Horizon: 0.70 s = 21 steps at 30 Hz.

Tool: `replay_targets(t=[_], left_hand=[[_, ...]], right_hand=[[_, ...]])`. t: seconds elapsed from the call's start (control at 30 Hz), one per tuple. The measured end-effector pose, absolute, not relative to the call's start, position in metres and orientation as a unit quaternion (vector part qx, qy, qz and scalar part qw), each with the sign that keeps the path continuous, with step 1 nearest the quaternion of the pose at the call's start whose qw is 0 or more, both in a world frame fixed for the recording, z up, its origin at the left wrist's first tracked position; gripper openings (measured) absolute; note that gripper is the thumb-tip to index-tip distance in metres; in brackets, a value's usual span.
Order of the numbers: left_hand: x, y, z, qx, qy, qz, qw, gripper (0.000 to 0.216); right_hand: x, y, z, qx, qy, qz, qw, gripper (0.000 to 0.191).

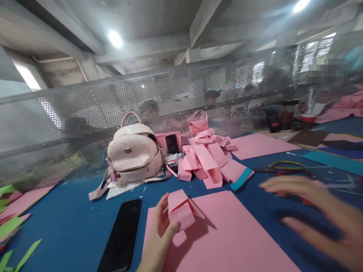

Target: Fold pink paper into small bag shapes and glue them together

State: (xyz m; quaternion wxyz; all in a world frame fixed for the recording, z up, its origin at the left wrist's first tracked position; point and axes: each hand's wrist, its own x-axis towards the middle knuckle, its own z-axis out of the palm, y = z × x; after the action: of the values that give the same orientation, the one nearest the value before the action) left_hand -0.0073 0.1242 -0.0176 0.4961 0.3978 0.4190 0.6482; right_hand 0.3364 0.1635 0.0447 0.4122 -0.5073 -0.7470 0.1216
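Observation:
My left hand (161, 226) is closed around a small folded pink paper box (181, 211), fingers on its left side and thumb at the lower front. The box is held above a large flat sheet of pink paper (227, 230). At the right, my right hand (314, 211) hovers over the blue table, slightly blurred, thumb and fingers apart with nothing between them. Just beyond it lie scissors with yellow handles (286, 164). Something red is partly hidden beneath its fingers. A pile of pink paper strips and folded pieces (204, 158) lies behind the sheet.
A black phone (121, 234) lies left of the sheet. Behind stand a pale pink backpack (136, 151) and a perforated metal screen (176, 87). Green paper scraps (28, 255) are at far left. Another pink sheet (263, 145) and a blue strip (334, 162) lie at right.

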Motion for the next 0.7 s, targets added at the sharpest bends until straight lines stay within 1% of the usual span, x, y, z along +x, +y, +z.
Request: replay_targets(t=[0.07,0.13,0.2,0.23,0.33,0.47,0.63,0.7], left_hand=[[-0.007,0.122,-0.014,0.402,0.423,0.642,0.497,0.082],[-0.006,0.120,-0.011,0.406,0.427,0.638,0.495,0.082],[-0.006,0.118,-0.009,0.405,0.431,0.640,0.490,0.082],[-0.005,0.117,-0.009,0.405,0.432,0.642,0.487,0.082],[-0.006,0.116,-0.010,0.414,0.416,0.640,0.495,0.083],[-0.006,0.117,-0.012,0.425,0.402,0.636,0.503,0.080],[-0.005,0.119,-0.013,0.454,0.367,0.633,0.508,0.080],[-0.004,0.119,-0.014,0.460,0.349,0.638,0.509,0.079]], right_hand=[[0.293,0.164,0.041,-0.390,-0.822,0.211,0.357,0.067],[0.253,0.168,0.035,-0.336,-0.833,0.305,0.315,0.083],[0.222,0.174,0.029,-0.309,-0.824,0.347,0.324,0.104],[0.211,0.177,0.027,-0.296,-0.820,0.361,0.331,0.109],[0.192,0.183,0.019,-0.270,-0.799,0.397,0.362,0.103],[0.190,0.186,0.008,-0.261,-0.778,0.421,0.386,0.086],[0.195,0.188,0.000,-0.206,-0.790,0.396,0.421,0.066],[0.195,0.189,-0.002,-0.194,-0.795,0.385,0.427,0.061]])
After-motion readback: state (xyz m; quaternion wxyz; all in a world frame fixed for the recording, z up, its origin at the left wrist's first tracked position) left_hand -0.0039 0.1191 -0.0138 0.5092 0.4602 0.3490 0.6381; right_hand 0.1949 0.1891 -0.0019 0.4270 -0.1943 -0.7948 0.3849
